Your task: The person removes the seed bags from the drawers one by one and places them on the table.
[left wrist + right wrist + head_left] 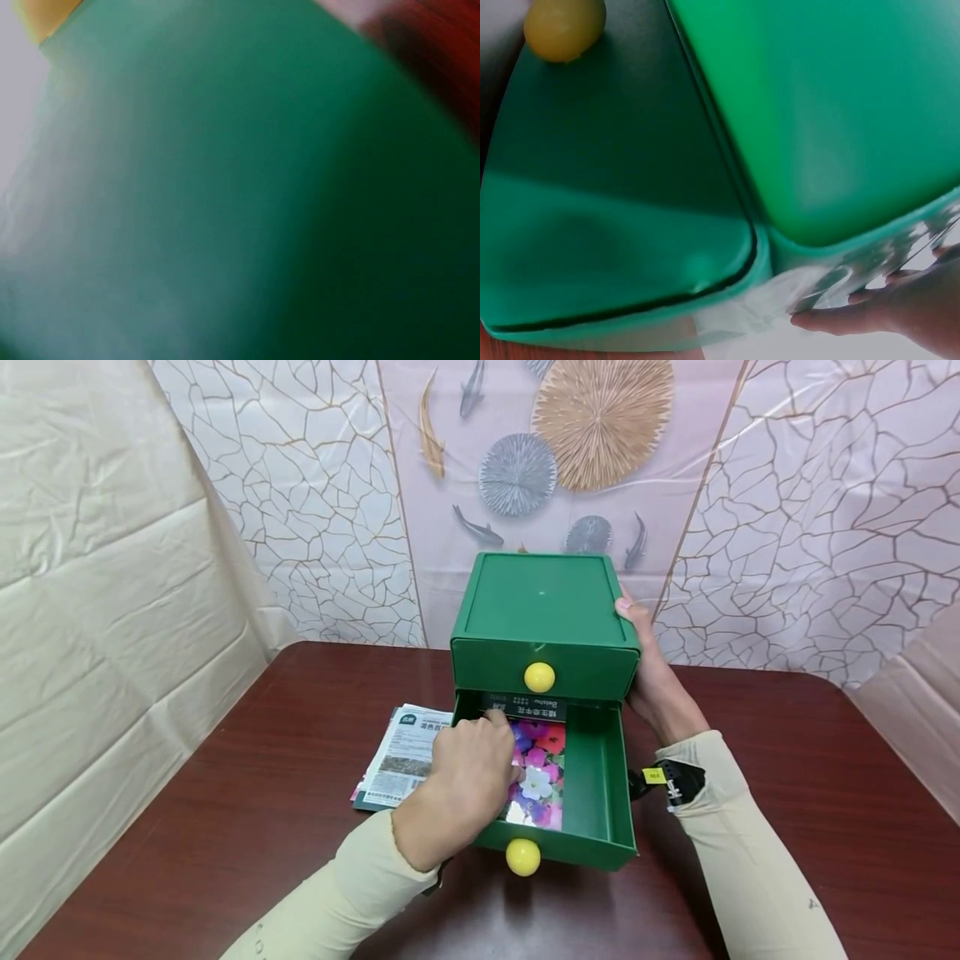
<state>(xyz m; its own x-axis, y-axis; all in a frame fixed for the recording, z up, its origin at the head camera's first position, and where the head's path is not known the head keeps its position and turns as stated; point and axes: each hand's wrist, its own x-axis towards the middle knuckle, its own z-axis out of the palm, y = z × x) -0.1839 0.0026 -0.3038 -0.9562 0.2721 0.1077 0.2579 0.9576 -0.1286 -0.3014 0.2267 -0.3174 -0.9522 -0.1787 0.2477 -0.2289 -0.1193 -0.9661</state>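
Inside the green cabinet, towards the left of its pulled-out lower drawer, lies a flat packet printed with purple, pink, red and white flowers, its dark upper band bearing pale lettering. The left hand reaches over this packet within the cabinet's lower drawer, fingers bent and knuckles up; its grip is partly hidden, and I cannot tell whether it pinches the packet or only touches it. The left wrist view gives mostly blurred green.

At the cabinet's right side is the right hand, one digit at the top edge; the right wrist view shows the fingers stretched along the side wall, so that grip is unclenched and rests against the cabinet. Below that hand, just right of the cabinet, a black wrist device with a yellow label is strapped over a pale sleeve.

On the cabinet's front, the closed upper drawer has a round yellow knob, and the lower one a matching knob. Left of the cabinet, a small pile of printed packets lies on the dark reddish-brown bench. Behind the cabinet hangs a patterned backdrop with fish and round motifs.
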